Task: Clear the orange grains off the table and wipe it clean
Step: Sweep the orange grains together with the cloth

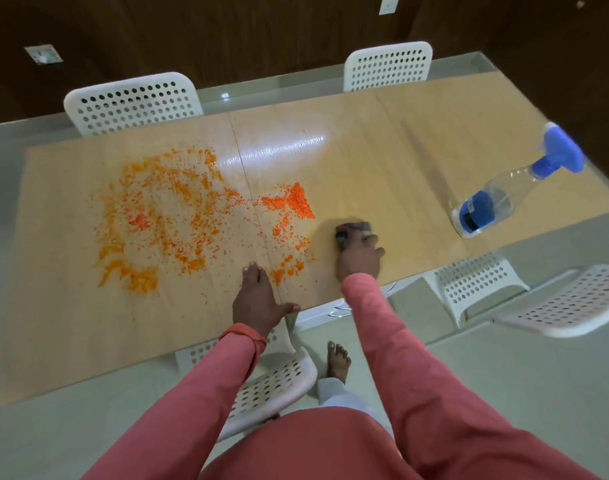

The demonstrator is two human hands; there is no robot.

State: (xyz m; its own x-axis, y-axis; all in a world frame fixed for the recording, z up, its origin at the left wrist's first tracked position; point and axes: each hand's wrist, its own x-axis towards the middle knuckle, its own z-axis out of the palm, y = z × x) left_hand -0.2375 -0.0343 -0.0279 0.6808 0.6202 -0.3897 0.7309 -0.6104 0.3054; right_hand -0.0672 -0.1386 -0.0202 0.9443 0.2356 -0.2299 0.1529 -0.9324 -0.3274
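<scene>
With the left hand [258,299] lying flat, fingers straight, on the desk [382,161], and the right hand [358,254] gripping a dark blurred tool [351,230], orange grains [164,216] spread toward nine o'clock could scatter floorward if swept fast.
</scene>
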